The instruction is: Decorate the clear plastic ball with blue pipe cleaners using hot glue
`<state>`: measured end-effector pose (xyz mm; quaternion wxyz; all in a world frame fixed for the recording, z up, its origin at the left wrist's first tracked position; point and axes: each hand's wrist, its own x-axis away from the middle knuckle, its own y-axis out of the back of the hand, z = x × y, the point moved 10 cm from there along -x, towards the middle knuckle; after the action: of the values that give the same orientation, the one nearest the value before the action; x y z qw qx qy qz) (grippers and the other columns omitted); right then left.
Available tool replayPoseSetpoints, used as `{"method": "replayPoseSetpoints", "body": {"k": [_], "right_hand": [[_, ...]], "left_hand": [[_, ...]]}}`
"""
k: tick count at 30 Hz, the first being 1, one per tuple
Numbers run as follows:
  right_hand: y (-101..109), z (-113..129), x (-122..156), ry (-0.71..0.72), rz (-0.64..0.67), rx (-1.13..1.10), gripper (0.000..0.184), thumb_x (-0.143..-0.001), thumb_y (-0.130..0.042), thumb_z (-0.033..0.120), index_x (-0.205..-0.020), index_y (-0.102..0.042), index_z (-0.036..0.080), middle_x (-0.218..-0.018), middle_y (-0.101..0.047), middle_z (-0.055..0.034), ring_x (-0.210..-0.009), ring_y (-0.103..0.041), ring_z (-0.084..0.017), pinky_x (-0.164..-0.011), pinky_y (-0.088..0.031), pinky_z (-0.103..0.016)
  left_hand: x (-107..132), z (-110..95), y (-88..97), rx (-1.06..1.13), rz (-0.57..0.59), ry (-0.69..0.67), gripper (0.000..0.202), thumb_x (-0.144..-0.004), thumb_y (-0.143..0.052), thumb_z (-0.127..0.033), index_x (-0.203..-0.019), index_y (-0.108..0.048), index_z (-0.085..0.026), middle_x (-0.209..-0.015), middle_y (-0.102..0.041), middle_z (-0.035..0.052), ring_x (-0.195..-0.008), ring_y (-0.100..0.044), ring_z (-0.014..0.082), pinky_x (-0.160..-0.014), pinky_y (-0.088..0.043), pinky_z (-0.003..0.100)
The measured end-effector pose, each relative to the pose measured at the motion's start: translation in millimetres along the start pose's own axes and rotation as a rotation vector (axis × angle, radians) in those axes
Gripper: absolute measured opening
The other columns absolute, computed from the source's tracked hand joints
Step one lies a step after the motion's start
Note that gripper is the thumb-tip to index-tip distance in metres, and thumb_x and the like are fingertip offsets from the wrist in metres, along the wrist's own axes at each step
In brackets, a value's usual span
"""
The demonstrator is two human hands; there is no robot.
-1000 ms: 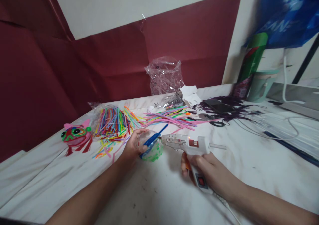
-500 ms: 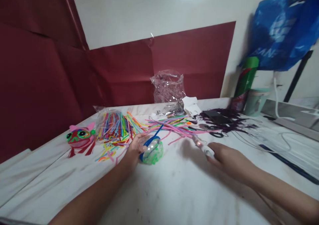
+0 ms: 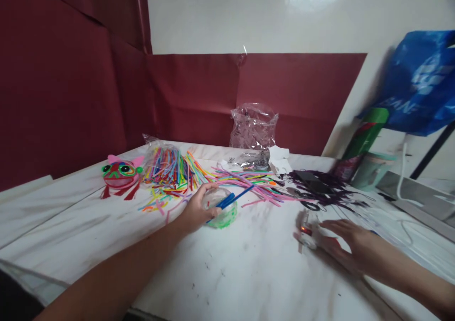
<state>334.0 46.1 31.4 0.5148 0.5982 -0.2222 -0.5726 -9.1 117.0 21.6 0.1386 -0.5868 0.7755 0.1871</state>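
Note:
My left hand (image 3: 195, 211) is closed round a clear plastic ball (image 3: 221, 209) with green squiggles on it, resting on the white table (image 3: 249, 269). A blue strip (image 3: 234, 199) lies across the ball's top, under my thumb. My right hand (image 3: 346, 240) lies low on the table to the right, fingers stretched out over the handle end of a white hot glue gun (image 3: 308, 231). The gun lies on the table with a small red light showing. This part of the view is blurred.
A heap of coloured foam strips (image 3: 170, 169) and pink strips (image 3: 249, 181) lies behind the ball. A red and pink frog-like craft figure (image 3: 120, 174) sits at the left. Clear plastic bag (image 3: 253, 127), dark purple strands (image 3: 320, 186), green can (image 3: 364, 136), cup and cables stand at the right.
My right hand has swung the glue gun away from the ball, to the right, and lowered it onto the table. My left hand has stayed on the ball.

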Motion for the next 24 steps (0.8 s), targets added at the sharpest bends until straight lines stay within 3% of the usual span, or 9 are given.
{"method": "replayPoseSetpoints", "body": {"k": [2,5,7,9,13,24], "right_hand": [[13,44,-11,0.195,-0.099,0.009,0.021,-0.084,-0.054,0.033,-0.097,-0.067,0.022,-0.094,-0.071,-0.0122,-0.082,-0.068,-0.027,-0.07,-0.054,-0.038],[25,115,-24,0.4,-0.311,-0.034,0.022,-0.089,-0.052,0.027,-0.106,-0.062,0.018,-0.105,-0.067,-0.015,-0.101,-0.061,-0.028,-0.084,-0.051,-0.044],[15,154,-35,0.46,-0.337,-0.05,0.028,-0.089,-0.054,0.028,-0.114,-0.059,0.016,-0.116,-0.062,-0.018,-0.111,-0.055,-0.031,-0.09,-0.048,-0.049],[0,178,-45,0.456,-0.316,-0.104,0.026,-0.089,-0.055,0.03,-0.111,-0.06,0.017,-0.111,-0.064,-0.0174,-0.106,-0.055,-0.031,-0.086,-0.048,-0.049],[-24,186,-56,0.375,-0.255,-0.233,0.011,-0.089,-0.057,0.028,-0.086,-0.064,0.019,-0.078,-0.067,-0.0085,-0.078,-0.06,-0.024,-0.07,-0.048,-0.038],[-52,156,-68,0.022,-0.115,-0.593,0.006,-0.078,-0.064,0.02,-0.073,-0.065,0.019,-0.072,-0.068,-0.0035,-0.069,-0.063,-0.02,-0.063,-0.047,-0.028]], "left_hand": [[1,-3,-3.2,-0.081,0.014,-0.004,0.064,-0.061,-0.077,-0.043,-0.116,-0.052,-0.022,-0.123,-0.055,0.0106,-0.116,-0.05,0.0317,-0.098,-0.038,0.044],[4,-11,-11.7,-0.179,0.066,-0.049,0.064,-0.062,-0.076,-0.041,-0.117,-0.05,-0.021,-0.125,-0.053,0.0112,-0.118,-0.048,0.0314,-0.1,-0.036,0.044],[6,-19,-16.2,-0.24,0.095,-0.111,0.063,-0.063,-0.075,-0.04,-0.117,-0.05,-0.021,-0.126,-0.052,0.0114,-0.121,-0.047,0.0313,-0.103,-0.034,0.044],[9,-26,-17.9,-0.283,0.11,-0.149,0.062,-0.064,-0.074,-0.04,-0.117,-0.05,-0.02,-0.126,-0.052,0.0117,-0.122,-0.046,0.0314,-0.104,-0.033,0.044],[9,-30,-16.5,-0.303,0.114,-0.158,0.064,-0.064,-0.072,-0.045,-0.117,-0.048,-0.018,-0.124,-0.053,0.0126,-0.122,-0.046,0.032,-0.104,-0.033,0.045],[6,-20,-25.6,-0.237,0.215,-0.117,0.07,-0.064,-0.073,-0.049,-0.12,-0.046,-0.018,-0.127,-0.049,0.0141,-0.121,-0.047,0.0326,-0.103,-0.035,0.043]]}}
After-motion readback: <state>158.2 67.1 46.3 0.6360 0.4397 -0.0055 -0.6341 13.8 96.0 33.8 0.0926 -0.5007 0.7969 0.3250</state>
